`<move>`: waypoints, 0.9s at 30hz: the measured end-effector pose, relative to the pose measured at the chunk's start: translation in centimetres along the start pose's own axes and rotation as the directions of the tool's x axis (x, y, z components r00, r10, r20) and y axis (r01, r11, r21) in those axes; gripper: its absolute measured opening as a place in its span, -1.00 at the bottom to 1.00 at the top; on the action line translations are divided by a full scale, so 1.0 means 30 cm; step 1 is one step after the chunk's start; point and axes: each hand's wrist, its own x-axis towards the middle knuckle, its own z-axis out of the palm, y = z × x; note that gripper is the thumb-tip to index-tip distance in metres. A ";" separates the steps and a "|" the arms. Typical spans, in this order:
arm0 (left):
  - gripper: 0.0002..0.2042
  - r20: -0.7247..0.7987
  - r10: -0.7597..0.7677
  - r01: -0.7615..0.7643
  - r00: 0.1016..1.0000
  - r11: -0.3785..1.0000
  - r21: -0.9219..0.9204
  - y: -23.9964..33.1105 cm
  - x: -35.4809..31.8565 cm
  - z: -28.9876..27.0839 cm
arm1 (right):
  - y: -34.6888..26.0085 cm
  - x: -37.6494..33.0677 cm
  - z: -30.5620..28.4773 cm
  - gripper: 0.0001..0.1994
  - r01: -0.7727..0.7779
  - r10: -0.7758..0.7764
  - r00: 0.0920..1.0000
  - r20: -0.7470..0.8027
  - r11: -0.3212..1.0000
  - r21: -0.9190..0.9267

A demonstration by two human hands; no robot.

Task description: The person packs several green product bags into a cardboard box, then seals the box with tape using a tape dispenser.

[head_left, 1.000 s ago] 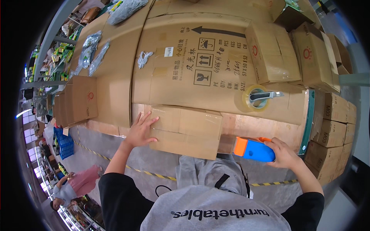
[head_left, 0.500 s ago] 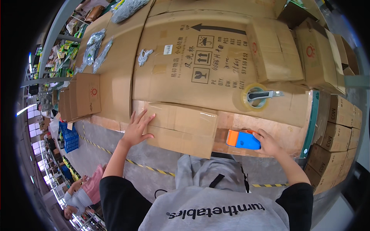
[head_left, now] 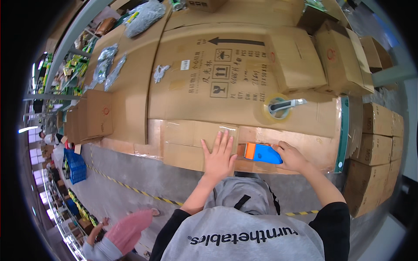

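Note:
My left hand (head_left: 219, 157) lies with spread fingers on the right part of a closed flat cardboard box (head_left: 185, 138), at the near edge of the bench. In my right hand (head_left: 291, 156) is a blue hand tool with an orange front end (head_left: 266, 154); its exact kind does not show. Its orange end points left, close to the box's right side and my left hand. Farther back, a roll of clear tape (head_left: 264, 114) rests on the large printed cardboard sheet (head_left: 183, 104). Across the roll lies a grey box cutter (head_left: 288, 105).
Cardboard boxes (head_left: 300, 65) stand at the back right, and more are stacked (head_left: 379, 150) beyond the bench's right end. Open cartons (head_left: 100, 114) sit at left. Plastic bags (head_left: 104, 61) lie at the back left. Another person (head_left: 126, 230) is at lower left, near a blue crate (head_left: 76, 165).
My left hand has moved right across the box, from its left end to its right part. The tool has come slightly left, closer to the box. The whole view has shifted somewhat.

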 end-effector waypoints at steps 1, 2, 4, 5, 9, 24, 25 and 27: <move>-0.36 -0.001 0.000 0.000 1.000 1.000 0.000 -0.003 -0.001 0.002 | 0.006 -0.023 0.002 -0.30 -0.022 0.022 1.000 -0.003 1.000 -0.001; -0.36 0.003 0.019 -0.019 1.000 1.000 -0.011 -0.006 -0.003 0.002 | 0.016 -0.042 0.006 -0.30 0.001 -0.001 0.999 -0.032 1.000 -0.015; -0.34 0.006 -0.004 0.004 1.000 0.999 0.045 -0.003 -0.003 -0.003 | 0.017 -0.069 -0.008 -0.31 0.005 -0.007 0.998 -0.060 0.999 -0.032; -0.34 0.008 0.009 -0.010 1.000 0.999 0.037 0.003 -0.001 -0.004 | -0.006 -0.061 -0.018 -0.32 -0.013 0.012 0.999 -0.039 0.999 -0.042; -0.31 -0.019 0.012 -0.011 1.000 0.999 0.030 0.009 0.005 -0.002 | -0.091 0.009 -0.046 -0.34 -0.049 0.052 0.998 0.043 0.996 -0.074; -0.31 -0.091 0.002 0.000 0.996 1.000 0.017 0.009 -0.009 0.017 | -0.382 0.194 -0.172 -0.55 -0.126 0.160 0.984 0.075 0.933 -0.336; -0.30 -0.094 -0.002 0.003 0.996 1.000 0.005 0.010 -0.010 0.019 | -0.395 0.204 -0.178 -0.55 -0.127 0.161 0.984 0.073 0.932 -0.340; -0.31 -0.109 -0.009 0.009 0.994 1.000 -0.006 0.012 -0.007 0.025 | -0.423 0.223 -0.185 -0.56 -0.119 0.152 0.986 0.070 0.930 -0.347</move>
